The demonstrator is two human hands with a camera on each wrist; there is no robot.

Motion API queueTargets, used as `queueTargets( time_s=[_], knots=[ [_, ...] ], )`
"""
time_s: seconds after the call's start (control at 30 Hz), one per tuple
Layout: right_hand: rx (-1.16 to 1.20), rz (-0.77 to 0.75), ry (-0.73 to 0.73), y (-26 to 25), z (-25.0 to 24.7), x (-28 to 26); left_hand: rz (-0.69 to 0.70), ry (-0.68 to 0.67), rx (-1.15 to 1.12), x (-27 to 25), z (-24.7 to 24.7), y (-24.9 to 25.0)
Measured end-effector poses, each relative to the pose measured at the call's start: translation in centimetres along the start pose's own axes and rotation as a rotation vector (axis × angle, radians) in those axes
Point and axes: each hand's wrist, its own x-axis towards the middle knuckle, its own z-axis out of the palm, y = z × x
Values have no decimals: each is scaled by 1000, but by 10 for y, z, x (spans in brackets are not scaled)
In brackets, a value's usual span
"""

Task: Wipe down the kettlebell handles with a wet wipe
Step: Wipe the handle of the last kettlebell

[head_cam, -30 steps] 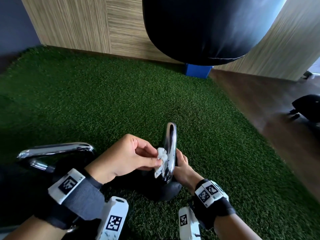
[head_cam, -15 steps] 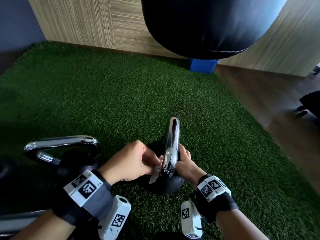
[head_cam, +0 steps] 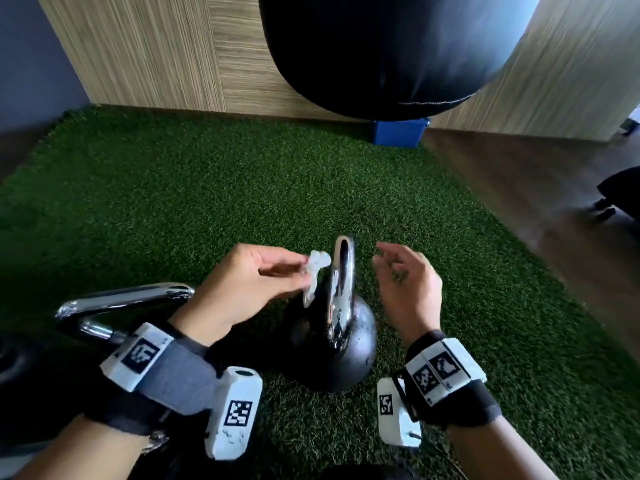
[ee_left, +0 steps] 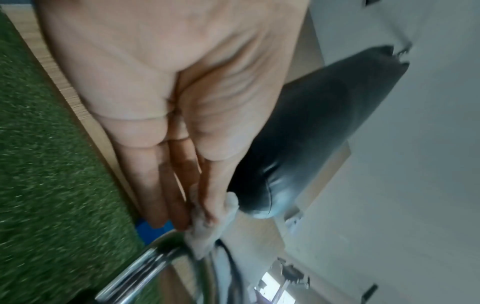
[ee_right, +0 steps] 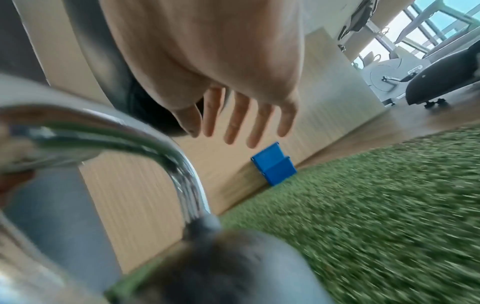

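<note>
A black kettlebell [head_cam: 349,355] with a chrome handle [head_cam: 341,289] stands upright on the green turf. My left hand [head_cam: 249,289] pinches a crumpled white wet wipe [head_cam: 315,271] just left of the handle's top; in the left wrist view the wipe [ee_left: 207,232] touches the handle [ee_left: 166,255]. My right hand [head_cam: 408,282] hovers to the right of the handle, fingers spread and holding nothing, its fingers [ee_right: 239,121] clear of the chrome handle [ee_right: 145,133]. A second kettlebell's chrome handle [head_cam: 121,303] lies at the left, partly behind my left wrist.
A black punching bag [head_cam: 398,46] hangs above the far turf, with a blue block [head_cam: 398,133] beneath it by the wood-panel wall [head_cam: 156,53]. Wooden floor [head_cam: 554,220] borders the turf [head_cam: 173,202] at the right, where a black wheeled object [head_cam: 620,192] stands.
My right hand let go of the kettlebell and lifted away to the right, opening. My left hand raised the wipe from the handle's lower side to near its top.
</note>
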Motion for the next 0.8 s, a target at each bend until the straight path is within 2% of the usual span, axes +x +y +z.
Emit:
queueTargets(
  time_s=[0.07,0.17,0.3,0.47,0.63,0.73,0.8],
  knots=[
    [168,-141,32,-25,-10,3,-1,-18,-320,3,-5,13],
    [270,-321,-119,-54,-23,2,18,-49,-498,3,-4,22],
    [252,-339,-278,-61,-29,-1,-4,-74,-566,1,3,23],
    [294,-281,-313,-51,-26,-2,-46,32,-636,3,18,22],
    [392,-224,-225,-42,-19,-3,-18,231,-537,13,38,21],
    [444,-151,-121,-37,-17,-1,62,238,-381,21,45,17],
    [445,-99,-68,-29,-19,1,49,259,-250,27,48,7]
  ],
)
